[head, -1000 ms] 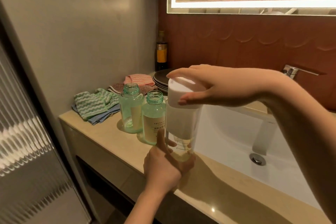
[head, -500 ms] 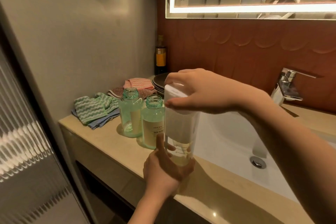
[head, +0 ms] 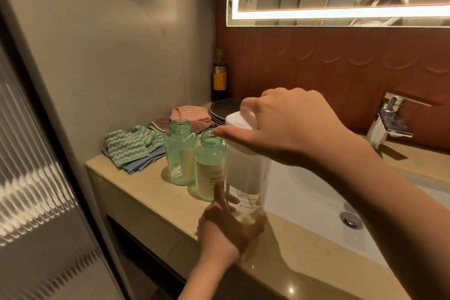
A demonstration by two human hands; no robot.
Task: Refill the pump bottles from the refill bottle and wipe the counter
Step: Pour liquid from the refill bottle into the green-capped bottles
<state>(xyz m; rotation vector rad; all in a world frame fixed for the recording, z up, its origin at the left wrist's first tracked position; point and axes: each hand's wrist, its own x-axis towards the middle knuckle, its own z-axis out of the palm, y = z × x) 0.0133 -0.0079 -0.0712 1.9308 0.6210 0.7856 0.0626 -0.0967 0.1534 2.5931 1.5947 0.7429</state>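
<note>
I see the refill bottle point(head: 246, 178) standing upright at the worktop's point(head: 151, 192) front edge, just left of the sink point(head: 304, 202); my left hand point(head: 226, 224) is clasped round its base; my right hand point(head: 287, 124) grips its white cap point(head: 237, 120) from above; two open green pump bottles point(head: 192, 156) stand touching, just behind-left, near the folded cloths point(head: 132, 145) at the left end.

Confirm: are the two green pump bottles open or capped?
Open. Both green bottles show bare threaded necks, no pumps on.
</note>
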